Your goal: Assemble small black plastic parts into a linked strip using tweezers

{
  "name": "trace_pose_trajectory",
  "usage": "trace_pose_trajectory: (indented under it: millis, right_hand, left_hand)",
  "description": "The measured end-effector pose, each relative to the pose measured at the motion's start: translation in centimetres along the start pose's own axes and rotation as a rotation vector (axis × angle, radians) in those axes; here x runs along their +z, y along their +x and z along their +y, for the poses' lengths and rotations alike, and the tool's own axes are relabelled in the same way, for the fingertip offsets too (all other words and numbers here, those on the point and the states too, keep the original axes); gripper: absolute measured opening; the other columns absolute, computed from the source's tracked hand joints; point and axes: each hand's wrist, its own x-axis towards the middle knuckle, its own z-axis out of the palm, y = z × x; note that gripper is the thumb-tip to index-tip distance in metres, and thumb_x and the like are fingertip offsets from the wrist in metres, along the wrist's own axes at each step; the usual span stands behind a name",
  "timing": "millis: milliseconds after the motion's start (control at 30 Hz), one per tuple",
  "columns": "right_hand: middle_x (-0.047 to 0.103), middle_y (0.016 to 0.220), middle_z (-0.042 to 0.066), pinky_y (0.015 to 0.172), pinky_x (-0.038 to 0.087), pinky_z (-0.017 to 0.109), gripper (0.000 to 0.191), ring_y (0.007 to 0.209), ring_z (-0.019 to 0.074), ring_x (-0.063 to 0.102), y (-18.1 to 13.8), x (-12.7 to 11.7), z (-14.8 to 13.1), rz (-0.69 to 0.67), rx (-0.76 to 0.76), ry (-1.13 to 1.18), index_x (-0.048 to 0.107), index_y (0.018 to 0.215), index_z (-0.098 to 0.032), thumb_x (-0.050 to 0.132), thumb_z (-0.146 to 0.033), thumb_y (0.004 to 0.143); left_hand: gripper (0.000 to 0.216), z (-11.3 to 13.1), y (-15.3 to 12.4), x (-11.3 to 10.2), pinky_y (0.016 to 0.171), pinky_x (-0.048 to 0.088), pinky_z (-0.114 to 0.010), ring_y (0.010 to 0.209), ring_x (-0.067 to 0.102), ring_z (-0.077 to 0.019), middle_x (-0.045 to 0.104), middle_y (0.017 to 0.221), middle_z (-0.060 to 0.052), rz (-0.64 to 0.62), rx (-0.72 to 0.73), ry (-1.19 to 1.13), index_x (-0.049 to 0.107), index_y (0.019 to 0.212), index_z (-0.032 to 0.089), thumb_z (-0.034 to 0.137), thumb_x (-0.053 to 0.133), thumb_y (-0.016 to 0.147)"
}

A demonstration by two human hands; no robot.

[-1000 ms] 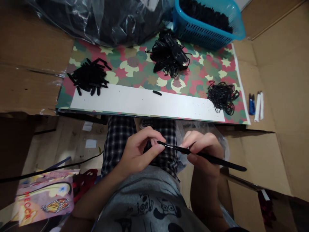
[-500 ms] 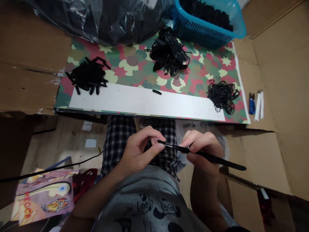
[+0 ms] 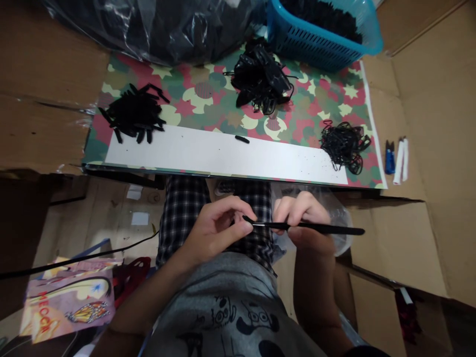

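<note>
My left hand (image 3: 217, 228) pinches a small black strip (image 3: 247, 218) between thumb and forefinger, above my lap. My right hand (image 3: 307, 213) grips a long, slim black tool (image 3: 334, 229) with a shiny metal tip; its exact kind is not clear. That tip meets the strip at my left fingertips. On the table ahead, a single short black piece (image 3: 242, 139) lies on the white paper strip (image 3: 208, 148). A pile of similar black pieces (image 3: 136, 111) sits to the left, and a tangle of thin black loops (image 3: 345, 146) to the right.
A heap of black moulded parts (image 3: 260, 77) lies mid-table. Behind it stand a blue basket (image 3: 312, 42) holding black pieces and a large plastic bag (image 3: 159, 29). Blue-handled snippers (image 3: 389, 158) and white sticks (image 3: 400, 161) lie at right, beside cardboard walls (image 3: 439, 124).
The slim tool has swung from slanting down to the right to nearly level, its rear end higher. My right hand has shifted slightly up and left; my left hand stays almost in place.
</note>
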Motion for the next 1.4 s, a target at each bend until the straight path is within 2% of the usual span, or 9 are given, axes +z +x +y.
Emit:
trace_pose_trajectory:
  millis: [133,300,467,667,800,900,1000,1133,1400]
  right_hand:
    - [0.065,0.067,0.001,0.050,0.041,0.028,0.009,0.056,0.0177,0.053,0.4,0.2,0.4,0.011,0.120,0.147,0.068,0.086,-0.024,0.075,-0.023,0.081]
    - [0.059,0.055,-0.002,0.044,0.031,0.025,0.007,0.045,0.0140,0.042,1.1,0.5,1.7,-0.013,0.196,0.368,0.066,0.074,-0.022,0.073,-0.023,0.075]
    - [0.054,0.048,-0.004,0.042,0.029,0.023,0.005,0.039,0.0115,0.033,1.5,1.0,3.5,-0.043,0.289,0.598,0.061,0.068,-0.022,0.066,-0.022,0.070]
    - [0.050,0.045,-0.006,0.039,0.030,0.022,0.013,0.036,0.0108,0.033,1.9,1.6,4.6,-0.055,0.306,0.615,0.055,0.063,-0.023,0.067,-0.025,0.067]
    - [0.044,0.041,-0.008,0.035,0.026,0.023,0.023,0.032,0.0111,0.028,2.1,1.8,4.2,-0.052,0.243,0.539,0.048,0.059,-0.025,0.069,-0.029,0.067]
    - [0.046,0.044,-0.007,0.035,0.026,0.025,0.021,0.033,0.0124,0.030,1.8,1.7,3.0,0.015,0.146,0.369,0.052,0.062,-0.025,0.071,-0.031,0.070]
    - [0.055,0.054,-0.004,0.039,0.033,0.027,0.013,0.040,0.0148,0.041,0.9,1.2,1.5,0.041,0.014,0.119,0.061,0.073,-0.025,0.073,-0.028,0.077]
    - [0.063,0.069,0.002,0.050,0.043,0.032,0.006,0.057,0.0191,0.056,-0.2,0.8,0.4,-0.013,-0.133,-0.165,0.067,0.091,-0.024,0.069,-0.023,0.086]
    - [0.064,0.073,0.001,0.053,0.044,0.033,0.010,0.060,0.0182,0.058,-0.5,1.2,0.7,-0.026,-0.172,-0.348,0.066,0.096,-0.026,0.066,-0.020,0.089]
  left_hand:
    - [0.016,-0.2,-0.1,-0.3,0.058,0.031,-0.024,0.063,0.042,-0.0109,0.051,0.070,0.001,-0.047,-0.101,-0.061,0.068,0.083,0.019,0.034,0.071,0.085]
    - [0.017,-0.7,-0.2,-0.3,0.057,0.027,-0.024,0.063,0.039,-0.0105,0.047,0.069,0.002,-0.146,-0.163,-0.216,0.068,0.085,0.020,0.037,0.072,0.085]
    - [0.018,-1.2,-0.4,0.0,0.061,0.030,-0.024,0.066,0.041,-0.0114,0.051,0.071,0.000,-0.139,-0.182,-0.332,0.066,0.084,0.019,0.036,0.073,0.083]
    - [0.016,-1.6,-0.1,-0.3,0.064,0.034,-0.026,0.069,0.047,-0.0134,0.055,0.073,-0.001,-0.142,-0.146,-0.344,0.067,0.084,0.019,0.034,0.073,0.083]
    - [0.019,-1.4,-0.2,-0.6,0.061,0.033,-0.025,0.067,0.045,-0.0135,0.052,0.070,-0.001,-0.137,-0.161,-0.282,0.067,0.083,0.020,0.036,0.075,0.081]
    - [0.019,-1.1,-0.4,-0.6,0.059,0.032,-0.026,0.065,0.043,-0.0130,0.049,0.070,0.000,-0.077,-0.148,-0.172,0.068,0.085,0.020,0.038,0.074,0.082]
    - [0.015,-0.8,-0.5,-0.6,0.059,0.033,-0.026,0.065,0.043,-0.0128,0.050,0.072,-0.001,0.013,-0.059,-0.084,0.069,0.084,0.020,0.034,0.073,0.083]
    - [0.007,-0.6,-0.4,-0.5,0.061,0.036,-0.026,0.067,0.047,-0.0131,0.053,0.073,-0.001,0.097,0.063,-0.020,0.070,0.084,0.020,0.027,0.072,0.084]
    - [0.003,-0.9,-0.3,-0.6,0.063,0.041,-0.025,0.070,0.051,-0.0134,0.056,0.075,-0.002,0.150,0.172,0.085,0.070,0.087,0.020,0.022,0.070,0.085]
